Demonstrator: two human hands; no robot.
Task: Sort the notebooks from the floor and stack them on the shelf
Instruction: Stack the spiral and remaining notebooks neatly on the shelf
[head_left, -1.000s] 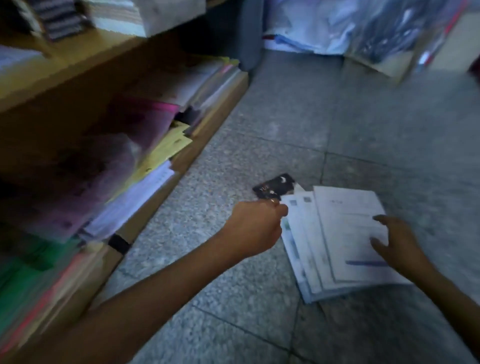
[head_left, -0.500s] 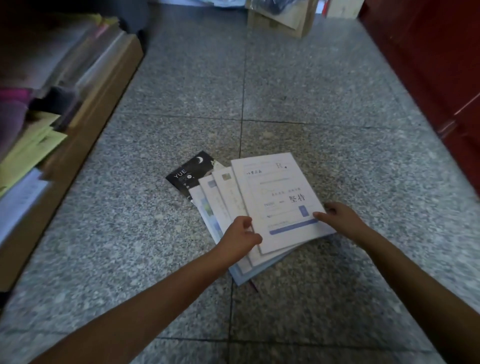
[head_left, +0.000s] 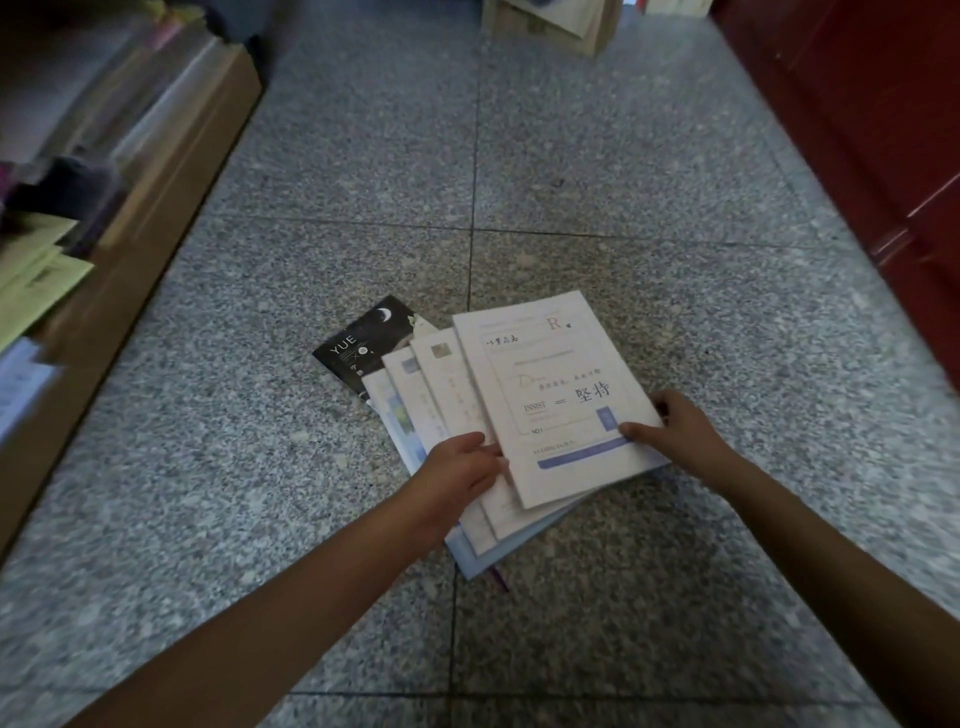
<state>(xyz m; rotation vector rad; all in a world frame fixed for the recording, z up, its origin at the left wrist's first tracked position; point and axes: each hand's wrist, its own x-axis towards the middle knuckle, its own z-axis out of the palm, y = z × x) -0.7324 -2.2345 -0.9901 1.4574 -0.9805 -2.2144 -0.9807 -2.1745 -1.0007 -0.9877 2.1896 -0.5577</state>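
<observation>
Gathering step: the fanned notebooks (head_left: 447, 384) lie on the floor (head_left: 623, 182), right of the shelf (head_left: 171, 208). The left hand (head_left: 460, 470) has its grip on their shelf-side edge. The right hand (head_left: 680, 431) pinches the top white notebook (head_left: 556, 395). The next move probably calls for squaring the pile, then lifting it shelfward.

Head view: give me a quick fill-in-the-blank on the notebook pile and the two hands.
The top notebook bears the English word ____ on its cover.
The notebook marked YUE has a ____ cover.
The right hand pinches the top notebook with its ____ on the cover.
The left hand grips the pile at its ____ edge.
Missing words: INSIST; black; thumb; left.
</observation>
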